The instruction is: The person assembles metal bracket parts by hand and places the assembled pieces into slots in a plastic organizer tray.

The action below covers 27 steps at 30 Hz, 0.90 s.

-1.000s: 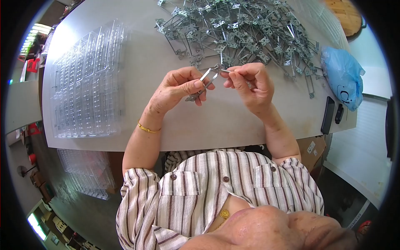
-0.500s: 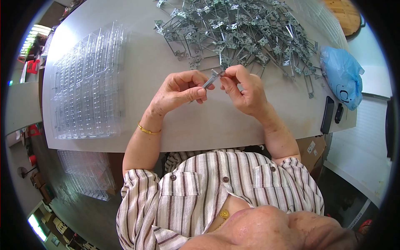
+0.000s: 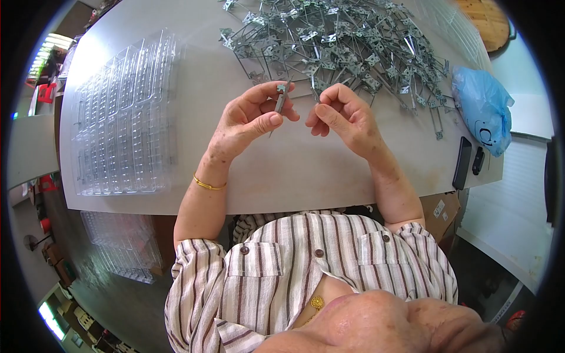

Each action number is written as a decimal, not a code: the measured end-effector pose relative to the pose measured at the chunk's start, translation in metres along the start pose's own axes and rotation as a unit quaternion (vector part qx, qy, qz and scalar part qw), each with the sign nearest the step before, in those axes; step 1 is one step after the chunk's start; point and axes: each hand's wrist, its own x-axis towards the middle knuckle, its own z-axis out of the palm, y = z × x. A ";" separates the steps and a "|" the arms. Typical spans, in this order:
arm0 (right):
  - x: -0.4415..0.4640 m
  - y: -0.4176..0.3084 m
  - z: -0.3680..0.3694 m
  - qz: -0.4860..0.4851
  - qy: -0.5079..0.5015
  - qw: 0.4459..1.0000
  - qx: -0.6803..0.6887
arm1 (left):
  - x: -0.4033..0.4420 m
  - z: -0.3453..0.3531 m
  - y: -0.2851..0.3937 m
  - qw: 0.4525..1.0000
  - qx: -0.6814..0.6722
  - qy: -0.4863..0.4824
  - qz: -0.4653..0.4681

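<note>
My left hand (image 3: 242,122) pinches a small grey metal bracket (image 3: 281,99) between thumb and fingers, with its flat, notched end pointing up and away from me. A short distance to the right is my right hand (image 3: 348,122), its thumb pressed against the curled fingers. Whatever may be in that pinch is too small or hidden to make out. Just beyond both hands lies a tangled heap of metal brackets with thin rods (image 3: 347,50), its nearest pieces close to my right fingertips.
Clear plastic blister trays (image 3: 126,117) lie on the left of the table (image 3: 282,182). At the right edge are a blue plastic bag (image 3: 482,109), a black phone (image 3: 462,162) and a small black object (image 3: 479,160). More clear trays (image 3: 125,244) stand below the table.
My hands have moved apart. The bracket stays in my left hand, now turned more upright and a little farther left; my right fingers have come away from it.
</note>
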 end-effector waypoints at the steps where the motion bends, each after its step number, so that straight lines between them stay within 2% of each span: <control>1: 0.001 0.002 0.000 -0.002 -0.006 1.000 0.009 | 0.000 0.000 0.000 1.000 -0.005 0.000 0.009; 6: 0.004 0.007 0.011 0.019 0.011 0.999 0.034 | 0.003 0.003 -0.008 0.993 -0.067 -0.016 0.093; 9: 0.007 0.019 0.009 0.034 0.011 0.999 0.035 | 0.008 0.004 -0.008 0.987 -0.053 -0.036 0.147; 13: 0.007 0.014 0.011 0.067 0.027 0.990 0.119 | 0.007 0.007 -0.008 0.989 -0.036 -0.026 0.141; 24: 0.004 0.009 0.002 -0.073 0.106 0.992 -0.014 | 0.008 0.010 -0.006 0.990 -0.007 -0.045 0.133; 27: 0.003 0.011 -0.005 -0.121 0.089 0.985 -0.082 | 0.007 0.008 -0.006 0.996 -0.047 -0.013 0.077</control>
